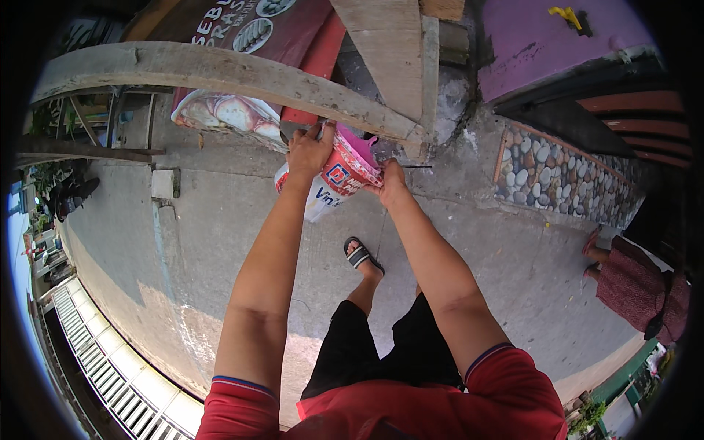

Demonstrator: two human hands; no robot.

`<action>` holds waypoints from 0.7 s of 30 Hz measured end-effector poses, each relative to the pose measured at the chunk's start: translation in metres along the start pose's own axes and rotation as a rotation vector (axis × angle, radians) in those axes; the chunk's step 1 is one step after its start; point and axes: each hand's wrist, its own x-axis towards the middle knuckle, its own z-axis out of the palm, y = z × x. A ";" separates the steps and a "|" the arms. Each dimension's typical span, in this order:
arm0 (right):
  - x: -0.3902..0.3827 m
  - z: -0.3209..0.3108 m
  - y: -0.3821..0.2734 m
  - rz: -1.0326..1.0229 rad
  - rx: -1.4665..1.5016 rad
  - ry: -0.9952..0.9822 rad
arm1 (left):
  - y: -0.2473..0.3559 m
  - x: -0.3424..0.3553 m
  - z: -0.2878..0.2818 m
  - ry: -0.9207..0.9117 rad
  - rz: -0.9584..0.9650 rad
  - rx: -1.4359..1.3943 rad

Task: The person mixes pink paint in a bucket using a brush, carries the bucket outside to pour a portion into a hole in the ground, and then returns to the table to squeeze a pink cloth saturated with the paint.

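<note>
While both arms are reaching forward, the left hand (pixel 311 150) is curling its fingers over the upper left edge of a red-and-white printed container (pixel 326 198), and the right hand (pixel 392 183) is pinching its right edge, thumb and fingers drawn in close. Between the two hands, the container is hanging tilted above the concrete ground (pixel 242 198), just below a long wooden beam (pixel 213 66), and something pink (pixel 359 150) is showing along its mouth; what lies deeper inside is staying out of sight. A thin dark rod (pixel 418 167) is sticking out to the right beside the right hand, though whether the fingers are holding it I cannot tell. Beyond the beam, a brown printed panel (pixel 301 37) is leaning, and a small concrete block (pixel 166 183) is sitting on the ground to the left. Below the container, a striped sandal (pixel 361 257) is covering one of the person's feet. Off to the right, a pebble-patterned panel (pixel 565 172) is running below a purple surface (pixel 543 44), and another person in a patterned maroon garment (pixel 638 286) is appearing near the edge of view.
</note>
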 end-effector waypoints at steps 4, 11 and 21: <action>-0.008 0.005 -0.001 0.004 -0.008 0.010 | -0.003 -0.010 -0.006 0.034 0.009 -0.033; -0.034 -0.006 0.014 -0.172 -0.007 0.030 | 0.018 -0.068 -0.041 0.037 -0.047 -0.398; -0.121 -0.042 0.036 -0.893 -0.411 0.038 | 0.024 -0.195 -0.082 -0.144 -0.158 -0.935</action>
